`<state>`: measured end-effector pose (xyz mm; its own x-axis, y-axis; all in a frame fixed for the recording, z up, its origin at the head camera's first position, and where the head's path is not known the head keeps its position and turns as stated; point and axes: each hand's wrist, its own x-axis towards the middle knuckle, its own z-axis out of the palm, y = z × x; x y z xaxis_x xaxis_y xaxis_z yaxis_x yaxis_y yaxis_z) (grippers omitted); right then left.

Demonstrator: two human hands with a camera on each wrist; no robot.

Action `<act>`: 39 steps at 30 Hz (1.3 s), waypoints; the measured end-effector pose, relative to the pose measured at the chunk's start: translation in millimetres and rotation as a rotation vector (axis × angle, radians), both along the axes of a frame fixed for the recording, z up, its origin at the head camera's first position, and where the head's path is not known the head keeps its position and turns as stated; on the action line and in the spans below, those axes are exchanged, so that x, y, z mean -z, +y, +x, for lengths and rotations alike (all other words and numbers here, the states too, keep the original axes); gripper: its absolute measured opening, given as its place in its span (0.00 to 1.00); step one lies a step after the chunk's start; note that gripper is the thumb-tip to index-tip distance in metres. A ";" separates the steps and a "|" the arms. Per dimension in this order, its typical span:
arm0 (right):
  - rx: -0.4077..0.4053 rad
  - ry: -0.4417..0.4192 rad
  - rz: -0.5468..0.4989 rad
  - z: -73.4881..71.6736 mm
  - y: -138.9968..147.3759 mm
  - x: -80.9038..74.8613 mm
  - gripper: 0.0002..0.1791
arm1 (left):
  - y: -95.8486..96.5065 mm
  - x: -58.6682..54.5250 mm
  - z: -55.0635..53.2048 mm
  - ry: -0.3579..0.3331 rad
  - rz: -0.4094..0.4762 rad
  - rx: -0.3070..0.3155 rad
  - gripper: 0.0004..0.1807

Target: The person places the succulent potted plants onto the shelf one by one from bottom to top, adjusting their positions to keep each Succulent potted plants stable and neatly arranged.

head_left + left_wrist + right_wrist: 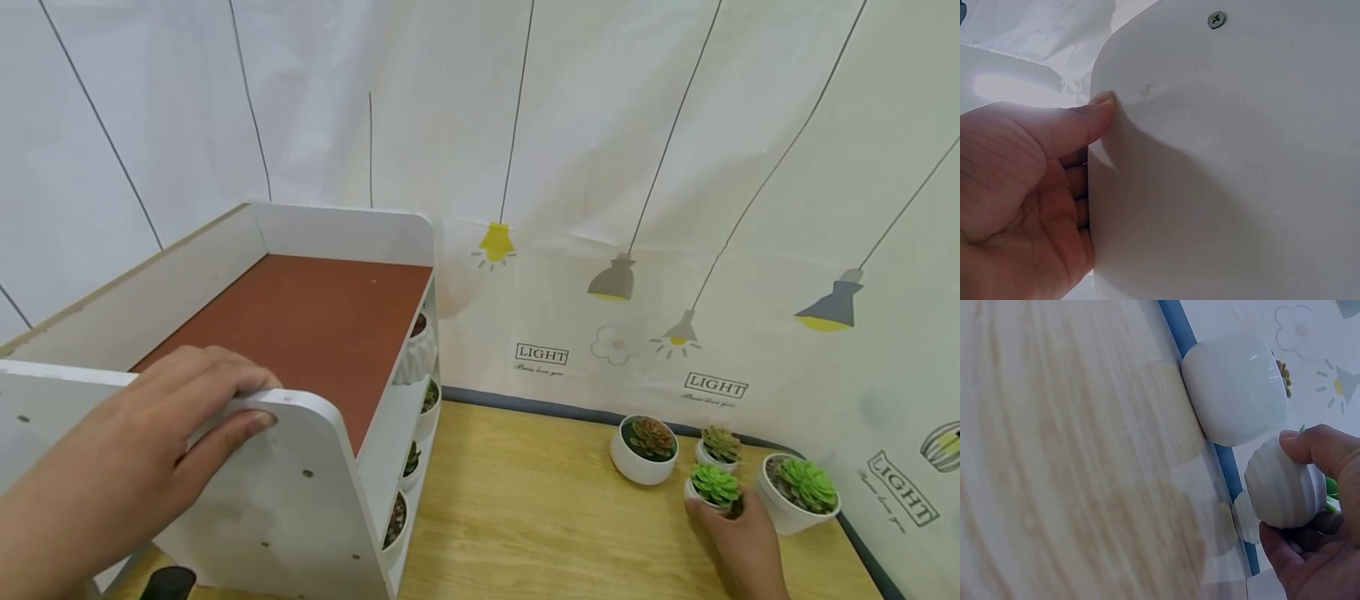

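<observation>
My left hand (161, 425) grips the top edge of the white side panel (277, 492) of a shelf unit. In the left wrist view the thumb presses the panel's face (1210, 156) near its rounded corner, while the fingers go behind the edge. At the far right, my right hand (742, 546) holds a small potted succulent (715, 483) with bright green leaves, thumb and fingers around its ribbed white pot (1285, 487). The pot's base shows apart from the tabletop in the right wrist view. Close around it stand a reddish succulent (647, 450), a pale green one (718, 448) and a larger green one (802, 492).
The shelf unit has a red-brown top board (315, 317) and several white pots (396, 521) in its open side. Behind the wooden table (517, 500) hangs a wall sheet (570, 167) printed with lamps. A black object (168, 582) shows at the lower left.
</observation>
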<state>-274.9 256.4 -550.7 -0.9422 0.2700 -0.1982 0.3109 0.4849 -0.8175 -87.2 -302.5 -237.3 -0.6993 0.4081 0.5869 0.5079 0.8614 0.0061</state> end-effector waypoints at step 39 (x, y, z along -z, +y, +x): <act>0.011 0.013 0.023 5.1 -11.0 -27.9 0.48 | 1.3 -0.7 0.8 -0.008 -0.006 -0.029 0.21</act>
<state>-269.7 245.4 -522.8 -0.9415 0.2851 -0.1796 0.3060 0.5002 -0.8100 -86.4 -301.2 -236.5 -0.7158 0.3909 0.5786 0.4826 0.8758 0.0054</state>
